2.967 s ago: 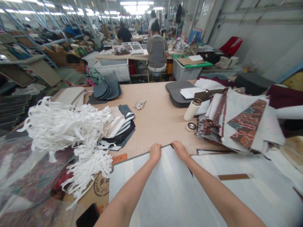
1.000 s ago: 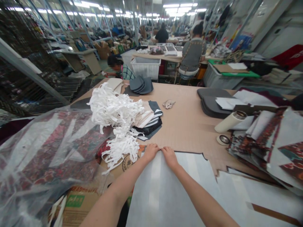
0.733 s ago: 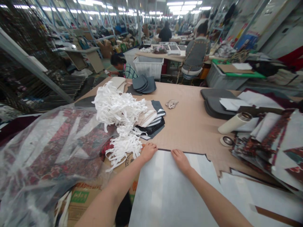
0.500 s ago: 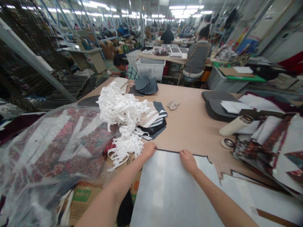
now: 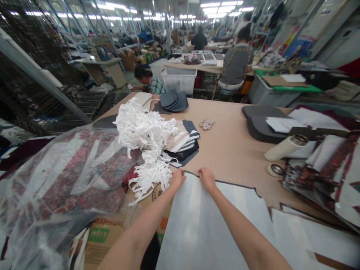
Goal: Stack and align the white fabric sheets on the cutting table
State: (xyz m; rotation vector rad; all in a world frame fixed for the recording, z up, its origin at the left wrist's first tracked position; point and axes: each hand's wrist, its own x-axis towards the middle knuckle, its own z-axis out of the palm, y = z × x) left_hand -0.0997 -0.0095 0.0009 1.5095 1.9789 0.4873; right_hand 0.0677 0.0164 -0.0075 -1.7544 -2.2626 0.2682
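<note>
At the sheet's (image 5: 197, 225) far edge I see both hands, left hand (image 5: 177, 179) and right hand (image 5: 207, 178), fingers curled, pinching it (white strips (image 5: 146, 138) just left) on the desk (image 5: 233, 150).

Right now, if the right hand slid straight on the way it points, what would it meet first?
The right hand points forward-left: past a little bare table, likely the fabric stack, though depth is unclear.

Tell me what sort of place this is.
Probably a sewing or fabric-goods workshop: a long work table piled with cut fabric pieces, a heap of white strips, and a person seated at another table.
</note>
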